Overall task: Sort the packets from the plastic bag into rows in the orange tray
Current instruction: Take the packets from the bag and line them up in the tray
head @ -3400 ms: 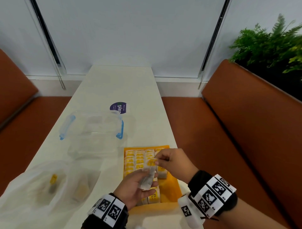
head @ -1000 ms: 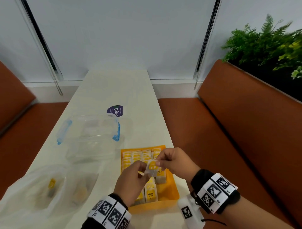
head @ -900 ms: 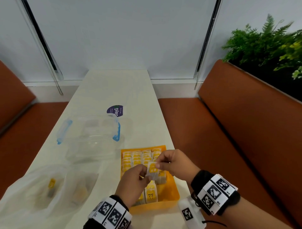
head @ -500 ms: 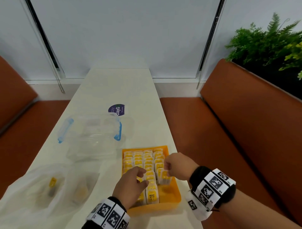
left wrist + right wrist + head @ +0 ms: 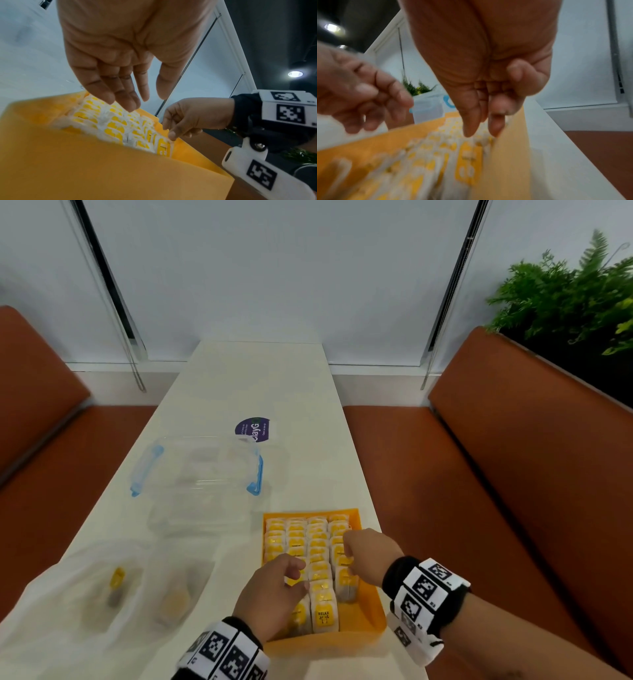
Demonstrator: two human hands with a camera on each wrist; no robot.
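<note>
- Sitting near the right edge of the white table (image 5: 239, 378), close to the person: the orange tray (image 5: 371, 609), now filling with four rows of upright yellow-and-white packets (image 5: 318, 546).
- Lying slumped to the left, well apart from the tray: the plastic bag (image 5: 51, 611), still showing what may be two more packets through the blurry film.
- Hovering over the left rows with nothing in it: the left hand (image 5: 109, 56), fingers loosely extended, no longer sharing the packet held up between both hands a second ago.
- Pressing down at the right-hand row: the right hand (image 5: 371, 553), thumb and forefinger apparently pinching the top of the just-lowered packet (image 5: 163, 146), now standing beside the tray's right wall.
- Pointing to one more packet seated, with the bag still to be emptied.
</note>
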